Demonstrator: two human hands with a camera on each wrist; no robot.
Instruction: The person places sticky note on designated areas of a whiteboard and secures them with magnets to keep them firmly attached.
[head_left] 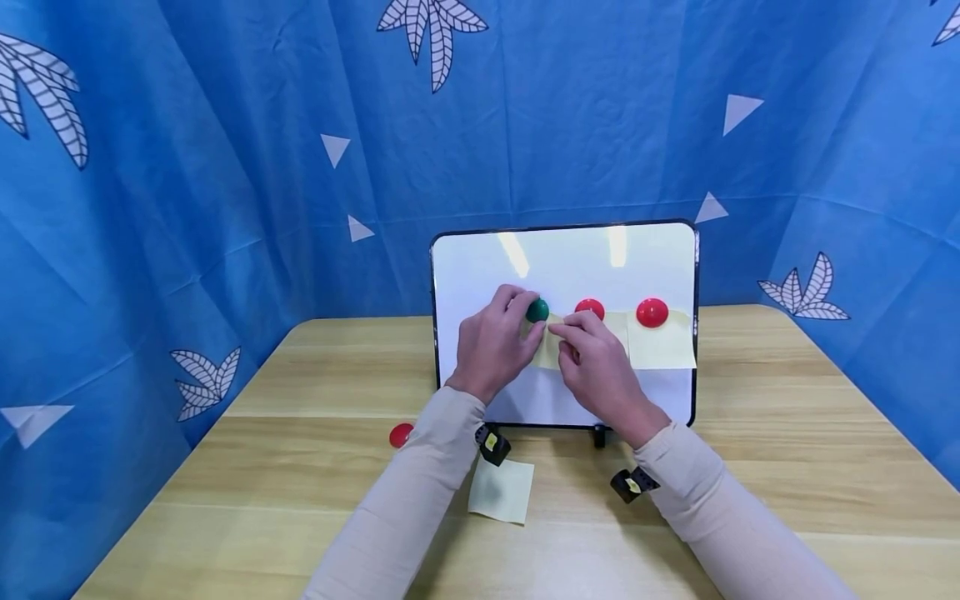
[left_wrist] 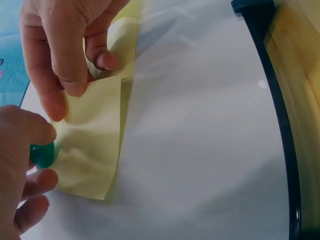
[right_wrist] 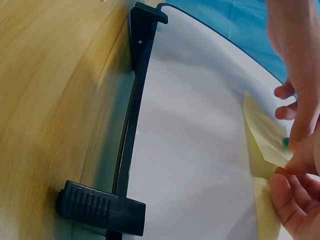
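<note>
A small framed whiteboard (head_left: 465, 258) stands on the table. My left hand (head_left: 491, 342) pinches a green round magnet (head_left: 537, 310) between thumb and fingers, at the top edge of a yellow sticky note (left_wrist: 90, 145). That note's lower edge lifts away from the board surface in the right wrist view. My right hand (head_left: 602, 367) pinches the note's right upper corner with thumb and fingertips. To its right, a red magnet (head_left: 590, 308) sits at the top of another note (head_left: 618, 327), partly hidden by the hand. Further right, a second red magnet (head_left: 652, 312) holds a note (head_left: 663, 352).
On the table in front of the board lies a loose yellow note (head_left: 501, 492), near my left sleeve. Left of it is another red magnet (head_left: 401, 434), partly behind the sleeve. Black feet (right_wrist: 102, 207) hold up the board. A blue curtain (head_left: 525, 125) hangs behind.
</note>
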